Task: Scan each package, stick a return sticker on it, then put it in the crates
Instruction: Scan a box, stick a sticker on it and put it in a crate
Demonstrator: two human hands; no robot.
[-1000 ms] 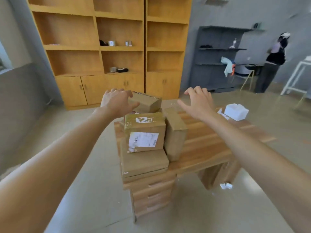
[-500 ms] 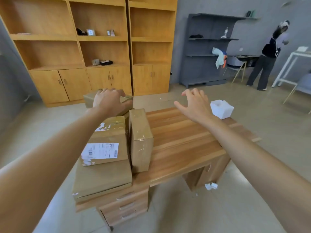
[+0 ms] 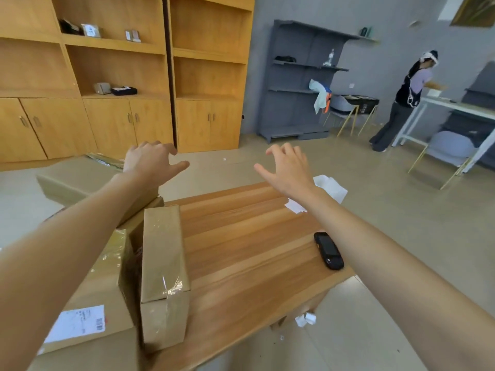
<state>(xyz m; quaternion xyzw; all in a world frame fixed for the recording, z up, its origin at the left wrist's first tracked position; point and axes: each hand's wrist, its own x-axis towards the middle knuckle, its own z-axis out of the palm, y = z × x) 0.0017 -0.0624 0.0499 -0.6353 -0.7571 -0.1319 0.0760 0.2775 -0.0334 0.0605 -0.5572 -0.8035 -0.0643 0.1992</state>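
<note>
Both arms out over wooden desk [image 3: 241, 236], palms down. Left hand [image 3: 150, 164] raised above far-left pkgs, fingers loosely spread, thumb out to right, gripping nothing; can't tell if it touches the box beneath. Right hand [image 3: 289, 170] in air past desk's far edge, fingers relaxed & apart, thumb out to left, nothing held. Pkgs all on left part of desk: tall narrow box [image 3: 163, 274] standing on edge, clear tape crinkled on near end, just right of the others & touching them; labelled box [image 3: 104, 290] flat at near left, white barcode label [image 3: 77, 322] on near face, glossy tape on top, partly under left forearm; long flat box [image 3: 67, 183] at far left, under left forearm, tilted, overhanging desk edge. Black handheld scanner [image 3: 329, 250] lying flat near desk's right edge, just left of right forearm, well apart from pkgs. White paper slips [image 3: 294, 206] at far-right corner of desk, white container [image 3: 332, 187] just beyond them, partly behind right wrist. Crumpled white scrap [image 3: 305, 318] on floor below desk's near-right side. Background: wooden cabinets [image 3: 128, 76] far left w/ small items on shelves, grey shelf unit [image 3: 302, 81] far centre, another person [image 3: 404, 100] at white table [image 3: 455, 108] far right.
</note>
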